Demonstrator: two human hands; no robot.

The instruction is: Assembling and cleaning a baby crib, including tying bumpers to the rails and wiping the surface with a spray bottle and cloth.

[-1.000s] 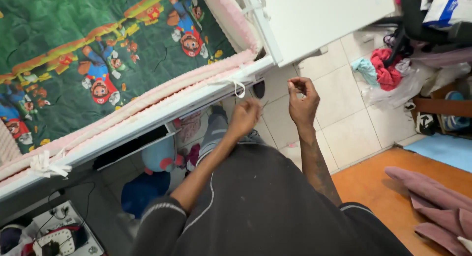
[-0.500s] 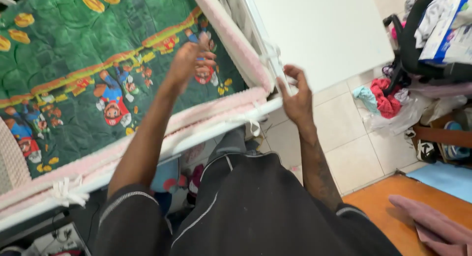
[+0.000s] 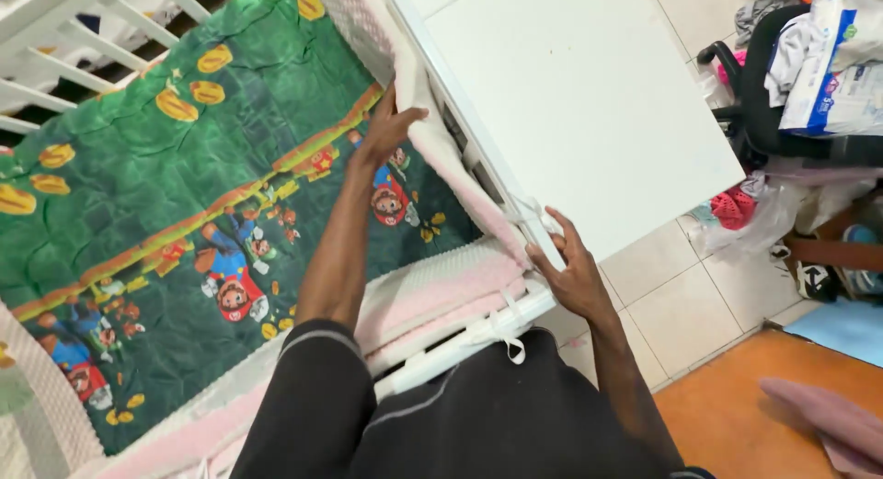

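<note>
A: Head view, change check. What is recorded for the left hand point(image 3: 388, 130)?

B: A second ago it was held at the front rail beside the right hand, at a white tie. It is now extended into the crib, and its fingers are pressed together against the pink-and-white padded fabric crib bumper point(image 3: 432, 111) along the end panel. Whether the fabric is pinched or only pushed flat cannot be told.

A: And the right hand point(image 3: 575, 272)?

B: It has been kept at the corner, outside the white wooden crib rail point(image 3: 478, 336). Its fingers are closed on a white fabric tie ribbon point(image 3: 533, 212) where the bumper meets the corner post. A knot cannot be confirmed.

A: What is indicated for the work in hand?

B: It is judged that attention has been shifted from the front-rail tie to the corner: the bumper is steadied from inside while the tie is handled from outside. A second white bow tie point(image 3: 501, 332) hangs from the front rail, untouched.

A: Surroundings?

B: The green quilted cartoon-print blanket point(image 3: 166, 194) lies flat inside the crib. A flat white panel point(image 3: 579, 102) stands beyond the end of the crib, above the pale tiled floor point(image 3: 681, 304).
</note>
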